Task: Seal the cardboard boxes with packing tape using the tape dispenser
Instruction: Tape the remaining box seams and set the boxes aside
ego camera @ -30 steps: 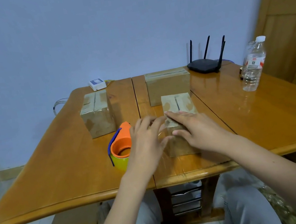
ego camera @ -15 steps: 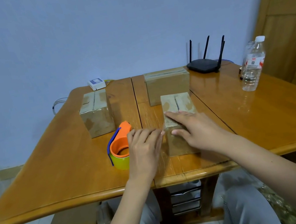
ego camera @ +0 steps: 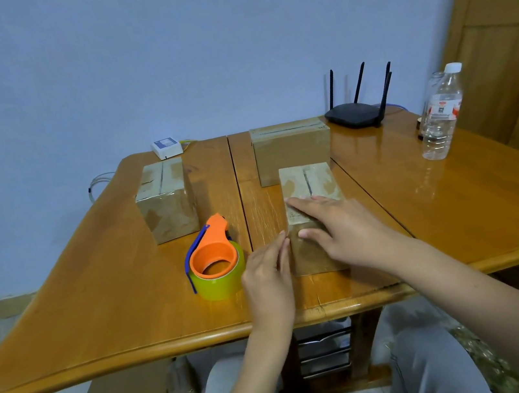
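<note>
Tape dispenser (ego camera: 216, 264) just left of L hand (ego camera: 268, 280), fingers straight vs. nearest box (ego camera: 314, 221); R hand (ego camera: 342, 234) flat on top, long axis running away.

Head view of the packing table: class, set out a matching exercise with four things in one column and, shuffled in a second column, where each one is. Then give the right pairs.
Things:
1. tape dispenser
2. router
3. water bottle
4. right hand

Places:
A. far edge of the table, by the wall
B. resting on the nearest box
C. right side of the table
D. beside the left hand, on its left

Pairs: 1-D, 2-A, 3-C, 4-B
</note>
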Action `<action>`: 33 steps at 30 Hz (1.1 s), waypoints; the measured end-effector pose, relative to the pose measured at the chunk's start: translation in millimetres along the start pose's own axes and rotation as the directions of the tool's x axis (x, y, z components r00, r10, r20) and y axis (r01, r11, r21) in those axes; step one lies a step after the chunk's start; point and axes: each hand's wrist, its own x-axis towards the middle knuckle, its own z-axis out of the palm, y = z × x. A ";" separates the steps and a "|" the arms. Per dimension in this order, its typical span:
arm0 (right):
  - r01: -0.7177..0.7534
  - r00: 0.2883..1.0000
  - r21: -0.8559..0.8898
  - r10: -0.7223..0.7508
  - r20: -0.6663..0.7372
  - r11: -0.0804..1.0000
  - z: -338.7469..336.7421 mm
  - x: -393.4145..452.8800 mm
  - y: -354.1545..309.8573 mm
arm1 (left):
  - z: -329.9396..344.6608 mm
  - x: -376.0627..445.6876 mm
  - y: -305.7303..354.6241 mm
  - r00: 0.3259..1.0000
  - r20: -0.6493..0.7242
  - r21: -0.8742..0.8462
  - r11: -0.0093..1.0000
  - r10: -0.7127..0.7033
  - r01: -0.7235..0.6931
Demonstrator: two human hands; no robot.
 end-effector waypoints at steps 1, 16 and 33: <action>0.000 1.000 0.002 0.000 0.000 1.000 -0.1 -0.1 0.1 | 1.8 -0.6 2.5 0.999 -0.010 -0.025 0.999 -0.034 0.034; 0.001 1.000 0.028 0.000 -0.008 1.000 0.7 -0.5 1.2 | 2.9 -14.7 14.0 0.978 0.022 -0.210 0.956 -0.205 0.205; 0.007 1.000 0.037 -0.007 -0.004 0.999 4.3 0.6 3.8 | -14.9 22.5 2.0 0.904 0.261 -0.508 0.749 -0.338 0.426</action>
